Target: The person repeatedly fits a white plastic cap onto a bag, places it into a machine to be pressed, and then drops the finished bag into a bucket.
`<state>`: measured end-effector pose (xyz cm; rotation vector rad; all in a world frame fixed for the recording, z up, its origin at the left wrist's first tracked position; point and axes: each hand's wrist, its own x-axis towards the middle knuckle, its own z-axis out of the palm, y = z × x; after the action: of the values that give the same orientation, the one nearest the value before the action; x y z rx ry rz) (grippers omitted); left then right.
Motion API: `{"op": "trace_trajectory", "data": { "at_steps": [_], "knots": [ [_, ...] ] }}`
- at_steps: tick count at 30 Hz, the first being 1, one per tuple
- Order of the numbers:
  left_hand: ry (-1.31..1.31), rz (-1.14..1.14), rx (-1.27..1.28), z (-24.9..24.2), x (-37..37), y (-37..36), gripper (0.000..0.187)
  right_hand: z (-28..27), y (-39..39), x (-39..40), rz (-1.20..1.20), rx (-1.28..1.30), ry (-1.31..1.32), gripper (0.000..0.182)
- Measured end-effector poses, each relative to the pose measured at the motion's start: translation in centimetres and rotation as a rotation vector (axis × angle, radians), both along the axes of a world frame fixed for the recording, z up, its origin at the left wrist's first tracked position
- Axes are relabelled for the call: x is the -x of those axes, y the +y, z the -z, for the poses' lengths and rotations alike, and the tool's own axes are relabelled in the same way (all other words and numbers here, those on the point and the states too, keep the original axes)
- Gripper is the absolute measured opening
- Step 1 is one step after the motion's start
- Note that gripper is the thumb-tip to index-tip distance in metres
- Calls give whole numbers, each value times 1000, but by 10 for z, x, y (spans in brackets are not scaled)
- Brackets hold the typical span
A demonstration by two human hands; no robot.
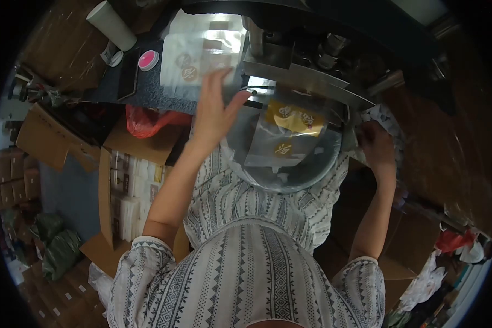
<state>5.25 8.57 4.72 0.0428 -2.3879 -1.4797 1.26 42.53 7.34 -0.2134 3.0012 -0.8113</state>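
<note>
My left hand (216,112) is raised over the near edge of a stack of clear printed plastic bags (175,57), fingers and thumb apart, nothing gripped. To its right, a clear pouch with a yellow printed band (283,134) lies partly under the metal press (311,76) and hangs over a round grey basin (268,183) at my lap. Beyond the basin's right side, my right hand (378,146) has curled fingers beside crumpled pale plastic. What those fingers pinch is too dark to make out.
On the dark bench stand a white cup (112,26), a pink round tin (148,60) and a phone (128,75). Below left, an open carton (106,191) holds packed pouches. Red plastic (147,123) hangs by the bench edge. Another carton (402,251) sits at right.
</note>
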Motion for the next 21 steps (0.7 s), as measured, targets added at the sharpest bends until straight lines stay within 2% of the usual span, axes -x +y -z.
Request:
{"op": "trace_trajectory", "data": {
  "at_steps": [2, 3, 5, 6, 8, 9, 11, 12, 14, 15, 17, 18, 20, 21],
  "knots": [
    [364, -186, 1069, 13, 1, -36, 26, -7, 2, -3, -8, -12, 13, 20],
    [365, -193, 1071, 16, -4, -41, 26, -17, -1, -7, -15, -10, 17, 20],
    [278, -118, 986, 17, -22, -47, 23, -44, -18, -21, 75, 265, -64, 21],
    [272, -113, 986, 15, -32, -49, 23, -49, -30, -25, 78, 266, -71, 21],
    [-25, -175, 682, 1, -50, -48, 18, -56, -58, -31, -151, 540, -85, 19],
    [-22, -177, 683, -8, -57, -40, 18, -54, -75, -32, -152, 541, -82, 19],
    [104, -153, 561, -26, -68, -16, 12, -48, -106, -34, -471, 438, 244, 19],
    [105, -157, 565, -32, -70, -12, 12, -51, -114, -35, -475, 442, 245, 19],
    [218, -48, 540, -39, -72, -5, 10, -59, -124, -37, -613, 270, 341, 20],
    [218, -47, 538, -40, -73, -2, 10, -57, -123, -37, -611, 268, 341, 20],
    [50, 163, 495, -40, -75, 6, 7, -51, -119, -36, -656, 422, 158, 24],
    [50, 164, 494, -36, -73, 11, 7, -48, -117, -34, -655, 420, 158, 24],
    [-36, 334, 318, -22, -64, 22, 8, -42, -110, -30, -512, 472, -79, 24],
    [-34, 336, 317, -17, -57, 28, 8, -40, -106, -28, -510, 470, -77, 24]
  ]
}}
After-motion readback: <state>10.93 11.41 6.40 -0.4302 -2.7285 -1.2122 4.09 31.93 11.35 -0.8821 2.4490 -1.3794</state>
